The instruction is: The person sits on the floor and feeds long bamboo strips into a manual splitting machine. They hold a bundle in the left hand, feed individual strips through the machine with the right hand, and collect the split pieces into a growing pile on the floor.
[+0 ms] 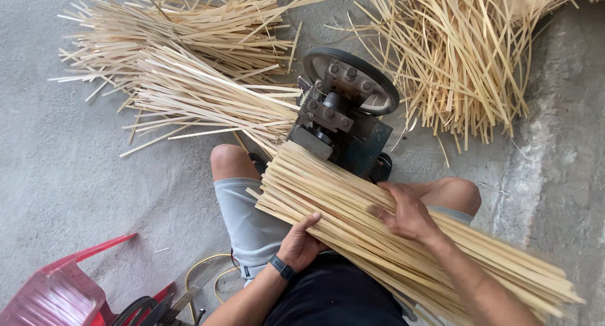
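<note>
Left hand (301,244), nearest the camera with a dark wristband, cups the near-left edge of the bamboo strip bundle (378,231); thumb laid over the top strips, fingers hidden beneath, so a loose half-closed hold. Right hand (406,212) sits palm-down on top of the bundle near its middle, fingers slightly bent and pressing on the strips, not wrapped round them. Bundle lies across the lap, long axis from near right to far left. Its far-left end butts up close to the small metal machine with a round wheel (343,105) standing on the concrete floor (82,193) between the knees; contact not clear. Left hand is nearer that end. Beyond: loose strip piles far left (189,67) and far right (460,61).
</note>
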### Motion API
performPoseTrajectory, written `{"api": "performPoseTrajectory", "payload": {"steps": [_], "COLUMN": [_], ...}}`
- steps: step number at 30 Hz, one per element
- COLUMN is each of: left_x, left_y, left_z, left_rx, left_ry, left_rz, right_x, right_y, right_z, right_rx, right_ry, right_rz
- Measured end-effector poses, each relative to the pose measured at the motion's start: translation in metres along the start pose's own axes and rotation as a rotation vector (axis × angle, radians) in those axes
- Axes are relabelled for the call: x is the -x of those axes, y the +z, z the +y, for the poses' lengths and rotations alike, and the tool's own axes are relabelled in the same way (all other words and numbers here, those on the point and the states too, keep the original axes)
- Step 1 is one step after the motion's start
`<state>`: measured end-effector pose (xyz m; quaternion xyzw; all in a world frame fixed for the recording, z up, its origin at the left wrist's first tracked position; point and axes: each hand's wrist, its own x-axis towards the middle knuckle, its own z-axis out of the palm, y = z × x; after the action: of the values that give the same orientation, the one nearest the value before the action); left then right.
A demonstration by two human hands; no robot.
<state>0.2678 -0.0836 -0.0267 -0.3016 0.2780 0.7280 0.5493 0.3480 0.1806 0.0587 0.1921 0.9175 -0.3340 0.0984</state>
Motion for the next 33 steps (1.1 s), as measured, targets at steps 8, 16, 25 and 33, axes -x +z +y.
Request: {"api": "performPoseTrajectory", "payload": {"steps": [8, 16, 25, 33], "left_x": [0.04, 0.04, 0.026, 0.036], "left_y": [0.019, 0.12, 0.188, 0.185], "left_z": [0.05, 0.112, 0.098, 0.146], "left_rx": [-1.078, -2.323, -2.17, -2.069], "left_ry": [-0.266, 1.75, 2.036, 2.088], "left_rz": [-0.053, -0.763, -1.208, -0.844], "right_x": [0.013, 0.011, 0.026, 0.017], "right_y": [0.019, -0.005, -0.012, -0.002], "right_z": [0.015, 0.0, 0.017, 0.05], "right_rx": [0.085, 0.087, -0.142, 0.063], "right_ry": [-0.026, 0.155, 0.127, -0.03], "right_rz": [0.312, 0.229, 0.331, 0.289]}}
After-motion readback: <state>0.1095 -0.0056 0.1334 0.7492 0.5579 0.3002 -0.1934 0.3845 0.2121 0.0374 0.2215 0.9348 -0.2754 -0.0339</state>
